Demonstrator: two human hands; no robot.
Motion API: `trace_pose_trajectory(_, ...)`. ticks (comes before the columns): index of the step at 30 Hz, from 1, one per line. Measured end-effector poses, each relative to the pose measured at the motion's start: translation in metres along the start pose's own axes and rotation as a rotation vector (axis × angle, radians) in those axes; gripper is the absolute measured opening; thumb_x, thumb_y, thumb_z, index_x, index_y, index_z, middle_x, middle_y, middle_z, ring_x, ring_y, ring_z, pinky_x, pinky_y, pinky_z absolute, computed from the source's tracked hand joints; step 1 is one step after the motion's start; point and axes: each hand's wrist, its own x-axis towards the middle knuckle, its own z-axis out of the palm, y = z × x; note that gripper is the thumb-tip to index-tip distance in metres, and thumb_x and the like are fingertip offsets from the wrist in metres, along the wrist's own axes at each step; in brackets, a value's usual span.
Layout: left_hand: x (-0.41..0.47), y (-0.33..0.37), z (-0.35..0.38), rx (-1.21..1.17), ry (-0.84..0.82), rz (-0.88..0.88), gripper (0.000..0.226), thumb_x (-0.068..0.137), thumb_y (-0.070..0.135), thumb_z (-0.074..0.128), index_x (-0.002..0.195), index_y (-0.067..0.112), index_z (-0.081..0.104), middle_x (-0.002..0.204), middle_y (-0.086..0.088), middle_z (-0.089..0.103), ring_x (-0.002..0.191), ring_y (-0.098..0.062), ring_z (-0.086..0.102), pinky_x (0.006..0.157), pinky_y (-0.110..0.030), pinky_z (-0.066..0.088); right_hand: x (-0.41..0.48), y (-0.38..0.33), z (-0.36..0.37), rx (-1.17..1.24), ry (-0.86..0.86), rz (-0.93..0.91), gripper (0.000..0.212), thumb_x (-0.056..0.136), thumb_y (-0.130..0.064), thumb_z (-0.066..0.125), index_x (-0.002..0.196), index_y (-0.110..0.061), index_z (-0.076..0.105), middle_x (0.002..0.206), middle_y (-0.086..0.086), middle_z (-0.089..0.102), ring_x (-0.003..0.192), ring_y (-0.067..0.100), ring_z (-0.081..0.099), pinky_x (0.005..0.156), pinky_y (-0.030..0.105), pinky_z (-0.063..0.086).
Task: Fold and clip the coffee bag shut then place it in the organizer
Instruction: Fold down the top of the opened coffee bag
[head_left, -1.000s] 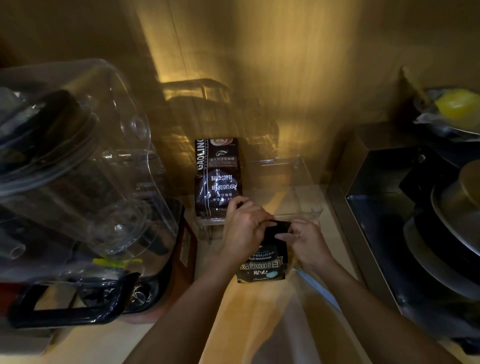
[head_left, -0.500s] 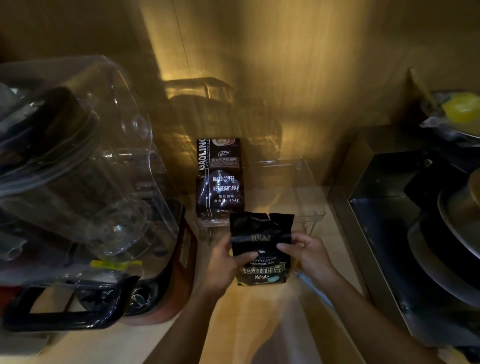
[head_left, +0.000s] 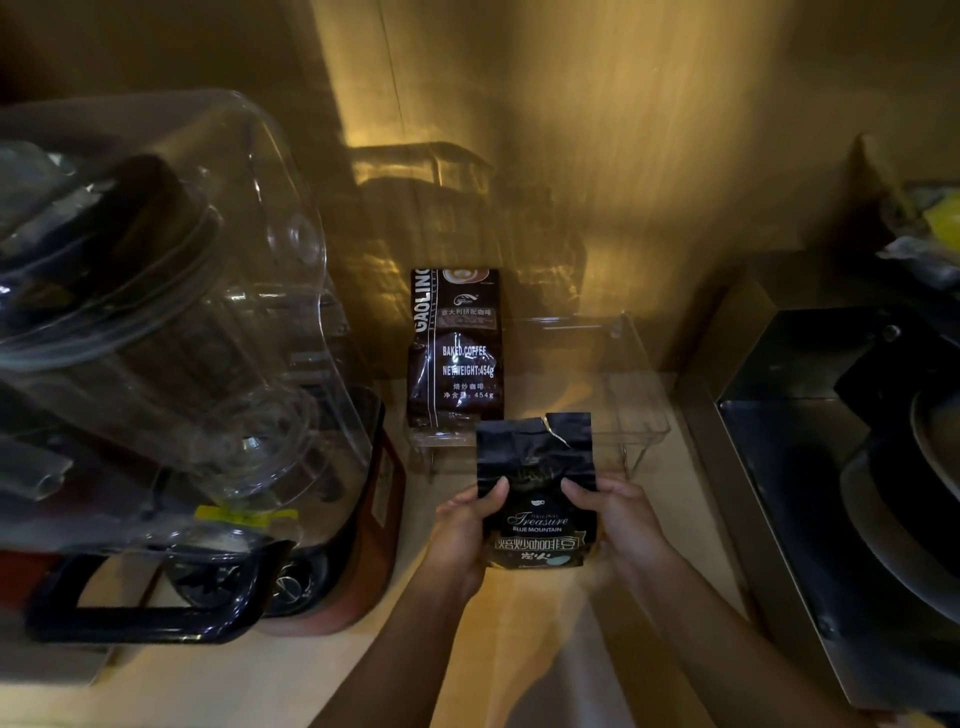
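A small black coffee bag (head_left: 535, 467) with "Treasure Blue Mountain" print stands upright on the counter, its torn, crumpled top unfolded and sticking up. My left hand (head_left: 462, 530) grips its left side with the thumb across the front. My right hand (head_left: 613, 514) grips its right side the same way. Just behind it sits a clear plastic organizer (head_left: 644, 410). A taller dark "Baked Coffee" bag (head_left: 457, 348) stands in the organizer's left part. No clip is visible.
A large blender with a clear jar (head_left: 171, 322) and black handle (head_left: 145, 597) crowds the left. A metal box or appliance (head_left: 810, 467) with dark pans fills the right. A wooden wall stands close behind the organizer.
The bag's top, folded down under both hands a second ago, now stands unfolded. Both hands have slid down to the bag's sides.
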Motion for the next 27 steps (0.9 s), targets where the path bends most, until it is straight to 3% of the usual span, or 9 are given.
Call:
trace_pose_trajectory(2,0.0,0.005,-0.001,0.045,0.073,0.061,0.003,0.07,0.011,0.069,0.069,0.013,0.069,0.073,-0.002,0.074,0.074,-0.02,0.068,0.057,-0.022,0.054,0.0,-0.004,-0.003,-0.018,-0.002,-0.002,0.005,0.072,-0.006,0.069,0.077,-0.007,0.068,0.064,0.002,0.074,0.058,0.019,0.068,0.042,0.021,0.049)
trace_pose_trajectory(3,0.001,0.007,-0.002,0.073,0.121,0.117,0.014,0.071,0.003,0.068,0.064,0.015,0.064,0.069,-0.004,0.07,0.073,-0.019,0.064,0.062,-0.025,0.053,0.0,-0.006,-0.005,-0.025,0.005,-0.022,0.003,0.071,-0.006,0.069,0.072,-0.008,0.068,0.064,0.004,0.072,0.058,0.021,0.067,0.044,0.023,0.05)
trace_pose_trajectory(7,-0.001,0.018,-0.002,0.157,0.222,0.295,0.032,0.071,-0.015,0.062,0.078,0.012,0.048,0.068,-0.009,0.053,0.073,-0.024,0.054,0.075,-0.038,0.047,0.003,-0.012,-0.013,-0.054,0.074,-0.158,0.018,0.07,0.001,0.068,0.066,-0.016,0.066,0.059,-0.002,0.069,0.057,0.017,0.066,0.046,0.026,0.052)
trace_pose_trajectory(10,-0.004,0.02,0.0,0.292,0.211,0.44,0.037,0.071,-0.015,0.063,0.083,0.018,0.052,0.067,-0.004,0.053,0.067,-0.011,0.056,0.067,-0.027,0.05,0.005,-0.01,-0.013,-0.119,0.111,-0.308,0.031,0.068,0.007,0.067,0.079,-0.021,0.062,0.058,-0.007,0.067,0.06,0.008,0.064,0.051,0.021,0.053)
trace_pose_trajectory(12,-0.006,0.019,0.0,0.392,0.159,0.481,0.036,0.073,-0.012,0.063,0.09,0.02,0.062,0.078,-0.008,0.062,0.073,-0.003,0.06,0.073,-0.024,0.053,0.005,-0.007,-0.013,-0.127,0.104,-0.372,0.038,0.067,0.01,0.066,0.08,-0.024,0.062,0.056,-0.01,0.066,0.059,0.003,0.063,0.053,0.014,0.051)
trace_pose_trajectory(16,-0.006,0.02,-0.004,0.533,0.149,0.529,0.033,0.075,-0.007,0.064,0.099,0.016,0.065,0.093,-0.014,0.062,0.093,-0.03,0.061,0.089,-0.054,0.05,0.003,-0.005,-0.016,-0.203,0.111,-0.456,0.039,0.068,0.011,0.066,0.068,-0.028,0.067,0.063,-0.008,0.066,0.062,-0.001,0.06,0.057,0.009,0.048)
trace_pose_trajectory(23,-0.005,0.018,-0.003,0.76,0.173,0.554,0.03,0.074,0.001,0.069,0.101,0.012,0.067,0.086,0.0,0.061,0.097,-0.028,0.056,0.095,-0.06,0.039,0.002,-0.006,-0.016,-0.255,-0.068,-0.333,0.039,0.071,0.009,0.064,0.087,-0.027,0.069,0.087,-0.001,0.063,0.085,0.015,0.062,0.067,0.016,0.054)
trace_pose_trajectory(25,-0.006,0.017,-0.003,0.817,0.189,0.611,0.024,0.075,0.001,0.068,0.097,0.007,0.068,0.08,0.0,0.06,0.09,-0.017,0.055,0.097,-0.063,0.035,0.002,-0.007,-0.015,-0.293,-0.028,-0.349,0.035,0.072,0.006,0.064,0.084,-0.026,0.069,0.088,0.001,0.063,0.09,0.023,0.061,0.075,0.023,0.054)
trace_pose_trajectory(27,-0.006,0.017,-0.003,0.869,0.202,0.695,0.018,0.074,0.0,0.068,0.091,0.004,0.071,0.077,-0.007,0.064,0.08,-0.003,0.051,0.094,-0.065,0.035,0.003,-0.007,-0.013,-0.403,0.018,-0.372,0.026,0.073,0.0,0.066,0.083,-0.024,0.07,0.09,0.006,0.065,0.098,0.032,0.057,0.089,0.045,0.049)
